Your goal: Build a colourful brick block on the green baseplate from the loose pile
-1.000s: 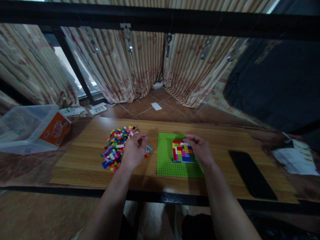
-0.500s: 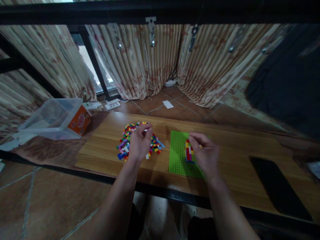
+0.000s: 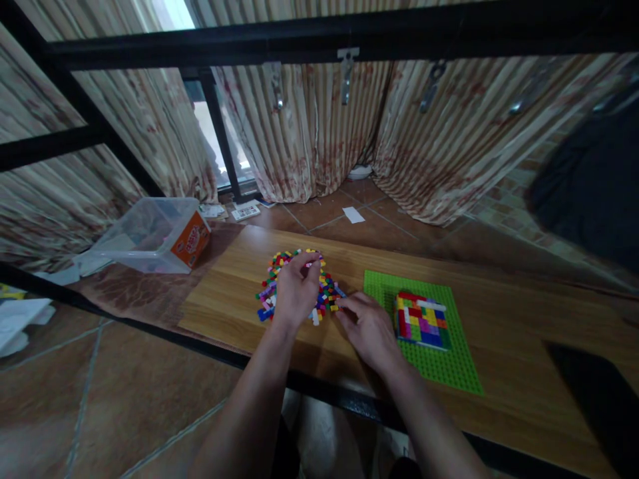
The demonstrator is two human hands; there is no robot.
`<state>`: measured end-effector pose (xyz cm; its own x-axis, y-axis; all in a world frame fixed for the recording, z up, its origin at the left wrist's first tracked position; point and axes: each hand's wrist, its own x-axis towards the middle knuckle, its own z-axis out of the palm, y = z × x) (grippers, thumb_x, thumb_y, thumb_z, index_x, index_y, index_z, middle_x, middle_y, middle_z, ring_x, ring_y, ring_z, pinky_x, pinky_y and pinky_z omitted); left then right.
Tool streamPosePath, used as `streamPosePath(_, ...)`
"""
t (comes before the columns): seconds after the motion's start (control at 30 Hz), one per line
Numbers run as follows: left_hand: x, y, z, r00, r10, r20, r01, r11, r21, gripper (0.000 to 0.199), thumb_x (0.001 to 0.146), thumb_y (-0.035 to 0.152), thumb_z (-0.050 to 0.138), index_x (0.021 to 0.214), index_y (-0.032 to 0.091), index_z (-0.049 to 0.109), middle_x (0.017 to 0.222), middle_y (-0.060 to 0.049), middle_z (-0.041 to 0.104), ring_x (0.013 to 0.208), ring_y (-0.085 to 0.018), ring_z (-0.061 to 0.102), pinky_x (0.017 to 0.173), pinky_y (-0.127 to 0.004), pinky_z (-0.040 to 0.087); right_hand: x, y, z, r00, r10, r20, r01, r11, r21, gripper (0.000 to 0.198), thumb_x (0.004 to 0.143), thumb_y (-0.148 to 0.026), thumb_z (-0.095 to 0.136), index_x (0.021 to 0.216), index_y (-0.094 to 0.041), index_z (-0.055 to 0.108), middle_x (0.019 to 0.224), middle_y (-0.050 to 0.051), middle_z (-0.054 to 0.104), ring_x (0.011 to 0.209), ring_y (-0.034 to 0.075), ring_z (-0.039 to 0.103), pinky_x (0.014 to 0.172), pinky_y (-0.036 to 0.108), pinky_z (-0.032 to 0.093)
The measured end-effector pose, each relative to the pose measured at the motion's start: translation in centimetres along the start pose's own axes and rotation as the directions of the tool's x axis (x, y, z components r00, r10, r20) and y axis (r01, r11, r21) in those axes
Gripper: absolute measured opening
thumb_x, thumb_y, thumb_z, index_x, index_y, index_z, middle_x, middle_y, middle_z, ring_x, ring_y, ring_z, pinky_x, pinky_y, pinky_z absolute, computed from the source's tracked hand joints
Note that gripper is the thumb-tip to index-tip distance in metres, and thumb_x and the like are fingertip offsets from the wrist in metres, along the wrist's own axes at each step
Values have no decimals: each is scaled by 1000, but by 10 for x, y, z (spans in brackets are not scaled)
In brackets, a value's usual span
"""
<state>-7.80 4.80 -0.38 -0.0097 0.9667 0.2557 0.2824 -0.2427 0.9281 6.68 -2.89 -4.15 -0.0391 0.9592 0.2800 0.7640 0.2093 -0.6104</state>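
**Both hands at the brick pile**

The left hand lies over the pile of small coloured building bricks on the wooden bench, fingers curled down into the far side of the heap; whether its grip has closed on a brick I cannot tell, as the fingertips are hidden among the pieces. The right hand rests at the near right edge of the same pile, fingers loosely spread and touching the outermost bricks, with nothing seen pinched in it.

Just to the right sits a green baseplate, flat on the bench, carrying a partly built multicoloured brick block near its middle.

The loose bricks look light, hard and smooth, likely to skid or scatter when nudged; a single one is best pinched by its two long sides between thumb and forefinger.

A clear plastic storage box stands well apart at the far left.
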Motion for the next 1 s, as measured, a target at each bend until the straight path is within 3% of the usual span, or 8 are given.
streamPosePath(0.3,0,-4,-1,1000,13,8,-13,1000,6,24,84,26,56,100,16,72,93,-6,74,80,-17,67,75,-29,52,3,-13,12,1000,20,-19,-23,978,-209,22,84,-18,54,100,-23,68,99,7,62,95,23,58,85,35,48)
streamPosePath(0.53,-2,1,-1,1000,-6,10,6,1000,21,25,83,24,58,101,14,72,96,-8,74,84,-18,67,80,-30,53,3,-13,15,999,25,-29,-30,975,-222,15,86,-19,53,92,-21,66,97,8,62,94,25,56,83,36,47)
streamPosePath(1.0,-2,6,2,999,-13,53,10,999,51,27,83,24,55,101,13,72,90,-7,74,77,-17,66,73,-29,51,3,-16,13,999,35,-24,-40,975,-219,11,86,-19,55,87,-23,65,94,7,60,92,24,56,83,35,47)
